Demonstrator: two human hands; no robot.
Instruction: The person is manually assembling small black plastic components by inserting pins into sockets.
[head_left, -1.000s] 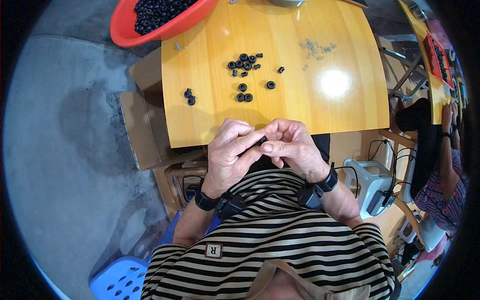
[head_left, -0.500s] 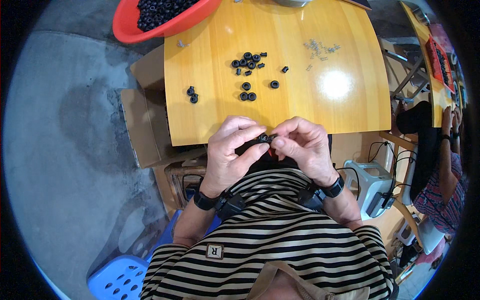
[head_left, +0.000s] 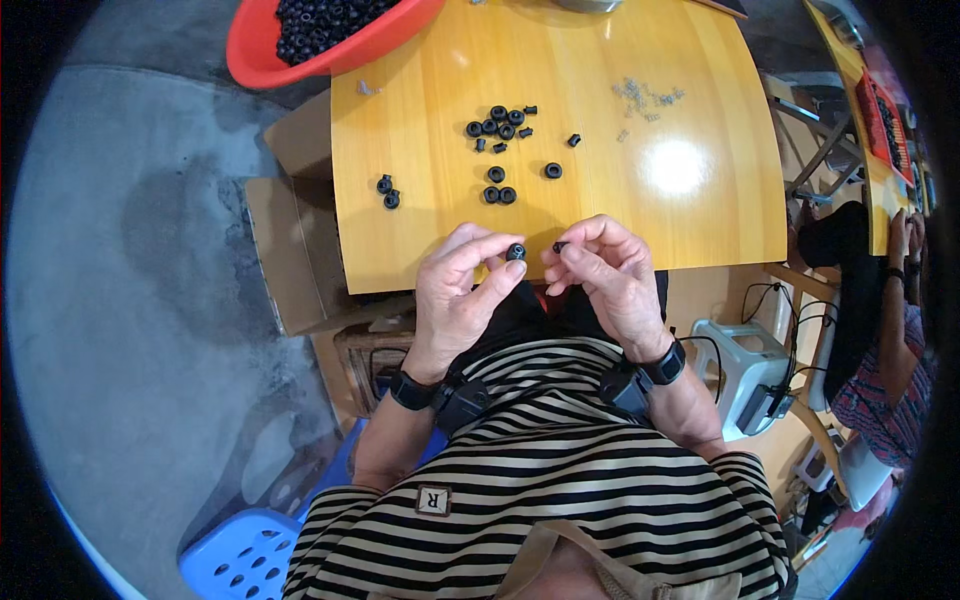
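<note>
In midair, left hand (head_left: 458, 290) tight on black ring (head_left: 516, 252), right hand (head_left: 612, 275) on half-hidden, perhaps smaller piece (head_left: 559, 247)

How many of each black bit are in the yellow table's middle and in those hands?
Thick black rubbery rings: 9
Small black spool-shaped pieces: 5
Round black piece, bare left hand: 1
Tiny black piece, right hand: 1
Total: 16

Yellow wood-grain table (head_left: 720, 225), grey concrete floor (head_left: 140, 260)
Bright glare (head_left: 672, 167) spots the tabletop; a white plastic stool (head_left: 735, 375) stands at right, a perforated blue plastic seat (head_left: 212, 548) at lower left.
</note>
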